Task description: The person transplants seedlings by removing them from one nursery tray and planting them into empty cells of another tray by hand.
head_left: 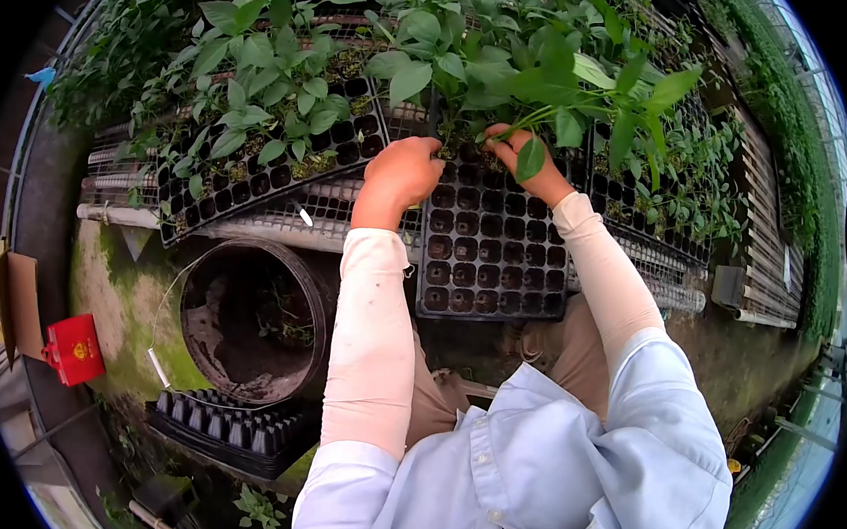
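Observation:
A black seedling tray (pixel 488 251) lies in front of me, its near cells bare of plants and its far part full of leafy green seedlings (pixel 466 66). My right hand (pixel 538 174) is closed around the stems of a bunch of seedlings (pixel 616 92), whose leaves lean out to the right over the hand. At the tray's left edge, my left hand (pixel 403 176) has its fingers curled in beside the plants. What its fingertips hold, if anything, is hidden.
Another planted tray (pixel 271 181) sits to the left on the mesh bench (pixel 320 212). Below it stands a round bucket (pixel 322 308) with soil and plant scraps. Stacked black trays (pixel 231 433) and a red box (pixel 74 350) are farther left.

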Available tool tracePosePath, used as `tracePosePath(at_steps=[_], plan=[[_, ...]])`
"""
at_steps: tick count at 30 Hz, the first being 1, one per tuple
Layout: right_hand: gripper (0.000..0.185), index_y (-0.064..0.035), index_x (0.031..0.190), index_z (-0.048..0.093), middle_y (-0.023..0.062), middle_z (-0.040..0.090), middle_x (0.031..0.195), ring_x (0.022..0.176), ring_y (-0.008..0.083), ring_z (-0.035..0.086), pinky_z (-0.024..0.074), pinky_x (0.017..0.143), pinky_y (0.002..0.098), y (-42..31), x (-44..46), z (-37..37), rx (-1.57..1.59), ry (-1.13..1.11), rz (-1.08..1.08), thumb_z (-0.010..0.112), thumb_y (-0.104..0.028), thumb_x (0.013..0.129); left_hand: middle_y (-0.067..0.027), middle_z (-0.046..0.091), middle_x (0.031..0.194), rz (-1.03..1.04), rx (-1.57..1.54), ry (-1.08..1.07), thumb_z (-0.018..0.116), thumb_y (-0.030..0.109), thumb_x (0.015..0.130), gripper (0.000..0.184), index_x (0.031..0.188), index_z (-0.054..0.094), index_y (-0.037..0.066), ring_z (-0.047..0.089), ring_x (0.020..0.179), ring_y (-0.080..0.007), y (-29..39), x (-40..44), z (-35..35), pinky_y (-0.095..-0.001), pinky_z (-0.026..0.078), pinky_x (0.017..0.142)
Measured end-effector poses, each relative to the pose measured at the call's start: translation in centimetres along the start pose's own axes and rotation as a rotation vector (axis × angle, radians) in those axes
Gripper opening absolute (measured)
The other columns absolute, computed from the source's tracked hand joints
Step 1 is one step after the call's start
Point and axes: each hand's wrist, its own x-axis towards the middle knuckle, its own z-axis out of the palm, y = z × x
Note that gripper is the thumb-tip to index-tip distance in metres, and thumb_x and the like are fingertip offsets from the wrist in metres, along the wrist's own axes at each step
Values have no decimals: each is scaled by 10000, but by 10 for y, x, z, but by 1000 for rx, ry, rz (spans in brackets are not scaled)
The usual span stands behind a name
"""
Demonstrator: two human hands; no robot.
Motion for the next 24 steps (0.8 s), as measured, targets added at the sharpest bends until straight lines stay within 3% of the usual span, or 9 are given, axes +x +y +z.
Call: tracePosePath(at_steps=[2, 6, 11, 14, 16, 18, 20, 21, 24], plan=[[262, -31, 1165, 637, 153, 698, 1044, 996, 323, 657, 501, 894, 404, 18, 6, 7, -182, -17, -90, 560, -215, 995, -158, 666, 1234, -28, 74, -76, 591, 281, 882, 419, 1271, 659, 141, 628, 1133, -361, 7, 13, 13, -458, 501, 960], [290, -27, 1188, 613, 200, 675, 1063, 1001, 378, 631, 488, 850, 444, 12, 13, 7, -96, -183, 93, 611, -195, 952, -173, 676, 1203, -32, 85, -52, 575, 251, 883, 382, 1234, 670, 134, 638, 1111, -374, 13, 29, 40, -465, 515, 937], [200, 6, 1051, 650, 214, 670, 923, 833, 395, 632, 498, 753, 432, 51, 2, 7, -69, 114, -118, 624, -163, 948, -166, 685, 1183, -108, 173, -219, 596, 261, 897, 372, 1237, 664, 126, 642, 1108, -375, 8, 54, 66, -468, 519, 928], [183, -16, 1064, 634, 170, 662, 949, 828, 344, 643, 499, 719, 425, 45, -7, -10, -312, 214, -186, 637, -160, 952, -163, 695, 1155, -66, 175, -127, 635, 323, 894, 355, 1160, 707, 100, 648, 1096, -372, 13, 58, 75, -467, 524, 913], [220, 22, 927, 677, 214, 643, 814, 747, 416, 589, 482, 728, 468, 23, -6, -9, -264, 285, -99, 595, -179, 965, -153, 688, 1176, -143, 52, 19, 682, 354, 870, 335, 1086, 737, 104, 655, 1076, -362, 14, 61, 81, -459, 531, 891], [192, -10, 964, 688, 188, 665, 849, 779, 400, 617, 486, 737, 485, 51, -8, 2, -549, 182, -117, 619, -187, 944, -127, 688, 1183, -251, 58, 97, 682, 339, 863, 287, 1064, 747, 144, 658, 1070, -344, 17, 62, 88, -449, 536, 867], [189, -31, 996, 690, 160, 680, 873, 792, 375, 636, 489, 739, 484, 73, -11, 15, -610, 445, -496, 644, -199, 923, -138, 701, 1138, -90, 227, 182, 671, 293, 861, 235, 1010, 753, 130, 666, 1055, -344, 17, 59, 92, -438, 541, 850], [188, -42, 1023, 691, 142, 685, 894, 798, 352, 648, 495, 728, 468, 68, -12, 15, -399, 380, -364, 651, -195, 920, -138, 701, 1138, -91, 231, 179, 671, 293, 861, 235, 1010, 753, 130, 666, 1055, -344, 18, 59, 92, -438, 541, 850], [164, -36, 978, 685, 144, 671, 864, 790, 339, 646, 500, 703, 453, 25, -10, 5, -397, 296, -172, 649, -185, 919, -166, 716, 1063, -153, 185, 167, 656, 223, 845, 209, 973, 755, 90, 680, 1022, -360, 18, 58, 92, -432, 551, 822]])
